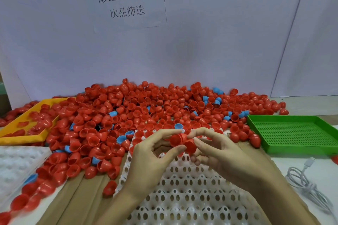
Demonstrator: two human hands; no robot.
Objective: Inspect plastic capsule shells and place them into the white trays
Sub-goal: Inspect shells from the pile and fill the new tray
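Note:
A big heap of red capsule shells (139,107), with a few blue ones mixed in, covers the table's far half. In front of it lies a white tray (192,188) with rows of oval holes; several red shells sit in its far row. Above that tray my left hand (151,159) pinches a red shell (176,139) between thumb and fingers. My right hand (219,153) holds a second red shell (190,147) pressed against the first. Both hands meet over the tray's far part.
A yellow tray (11,129) with a few red shells stands at the left. A green perforated tray (292,133) is at the right. Another white tray (16,162) lies at the near left. A coiled white cable (307,186) rests near the right edge. A white wall with a sign stands behind.

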